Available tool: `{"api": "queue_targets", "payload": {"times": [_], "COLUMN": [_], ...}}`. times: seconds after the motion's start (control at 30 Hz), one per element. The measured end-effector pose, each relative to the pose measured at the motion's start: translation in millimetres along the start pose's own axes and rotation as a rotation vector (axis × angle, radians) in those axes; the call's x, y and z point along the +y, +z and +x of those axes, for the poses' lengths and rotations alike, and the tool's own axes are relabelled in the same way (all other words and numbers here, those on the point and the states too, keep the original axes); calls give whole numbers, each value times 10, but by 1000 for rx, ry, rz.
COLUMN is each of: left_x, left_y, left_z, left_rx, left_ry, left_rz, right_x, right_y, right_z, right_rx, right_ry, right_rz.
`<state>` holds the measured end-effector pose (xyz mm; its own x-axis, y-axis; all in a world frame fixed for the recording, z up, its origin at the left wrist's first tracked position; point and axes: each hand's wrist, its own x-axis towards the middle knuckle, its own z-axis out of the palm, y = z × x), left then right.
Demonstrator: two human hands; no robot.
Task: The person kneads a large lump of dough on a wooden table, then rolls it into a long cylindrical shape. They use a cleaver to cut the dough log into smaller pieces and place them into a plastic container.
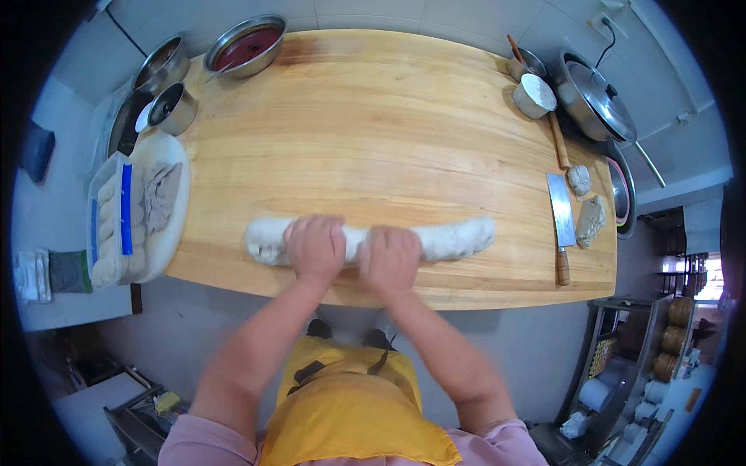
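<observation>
A thick log of pale dough (454, 239) lies crosswise near the front edge of a wooden worktop (373, 140). Its left end looks rough and folded, its right end rounder. My left hand (316, 247) grips the log left of its middle, fingers curled over the far side. Close beside it, my right hand (390, 256) is closed over the dough near the middle, slightly blurred. Both palms press from above, hiding the dough under them.
On the right lie a cleaver (560, 209), two dough scraps (590, 221), a rolling pin (558, 140), a flour-filled bowl (534, 96) and a lidded pot (594, 99). At left are a plastic box of dough pieces (111, 227), a cloth (162, 195) and a bowl of red liquid (247, 46).
</observation>
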<state>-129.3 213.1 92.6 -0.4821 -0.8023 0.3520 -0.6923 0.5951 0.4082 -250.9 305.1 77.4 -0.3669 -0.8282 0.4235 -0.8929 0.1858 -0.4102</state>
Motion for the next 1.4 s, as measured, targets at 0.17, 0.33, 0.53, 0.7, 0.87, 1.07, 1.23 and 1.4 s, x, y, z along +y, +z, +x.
{"api": "queue_targets", "payload": {"times": [0.17,0.33,0.53,0.7,0.87,1.07,1.23,1.4], "left_x": [-19,-187,-252,-372,-378,-915,-917,-970], "left_y": [143,452,578,724,743,735,-291,-617], "left_z": [61,498,884,1076,1329,1556,891,-7], "left_rx": [95,-104,-225,-290,-329,-255,-473,-355], "left_ry": [178,-5,-95,-156,-219,-527,-64,121], "left_rz": [47,87,83,107,89,-736,113,-14], "right_x": [-64,69,100,182,202,82,-363,-1062], "right_y": [176,474,622,795,773,708,243,518], "right_z": [128,656,1051,1236,1535,1319,887,92], "right_rx": [179,-88,-312,-413,-396,-423,-343,97], "right_ry": [23,134,253,317,391,199,651,272], "right_rz": [52,199,179,130,204,234,433,-97]}}
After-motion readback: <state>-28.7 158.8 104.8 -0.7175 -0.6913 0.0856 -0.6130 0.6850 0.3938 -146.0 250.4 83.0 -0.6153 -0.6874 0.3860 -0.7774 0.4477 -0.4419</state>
